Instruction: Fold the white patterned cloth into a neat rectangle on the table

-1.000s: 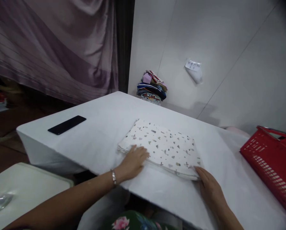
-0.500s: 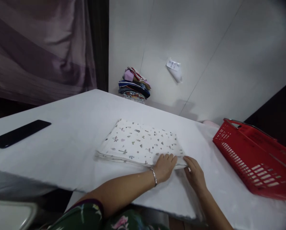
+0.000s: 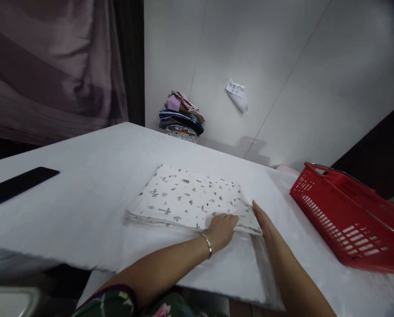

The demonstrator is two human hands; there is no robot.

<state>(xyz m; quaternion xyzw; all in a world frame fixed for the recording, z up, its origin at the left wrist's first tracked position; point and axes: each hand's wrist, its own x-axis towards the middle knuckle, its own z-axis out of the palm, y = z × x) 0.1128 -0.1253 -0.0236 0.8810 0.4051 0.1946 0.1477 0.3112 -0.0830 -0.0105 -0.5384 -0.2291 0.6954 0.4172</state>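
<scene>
A folded white cloth with a small print of plants and animals lies flat on the white-covered table. My left hand, a silver bracelet at its wrist, is closed over the cloth's near edge, right of the middle. Its fingers rest on top, and the thumb is hidden. At the right side of the cloth, my right hand stands on edge with its fingers stretched out along the border. The layers of the fold show along the near edge.
A black phone-like slab lies on the left of the table. To the right stands a red plastic basket with a metal handle. Behind the far edge rises a stack of folded fabrics against the pale wall, where a paper label hangs.
My right hand has gone from pinching the near right corner to lying stretched along the right side, farther from me. My left hand keeps its place on the near edge. The view has shifted slightly.
</scene>
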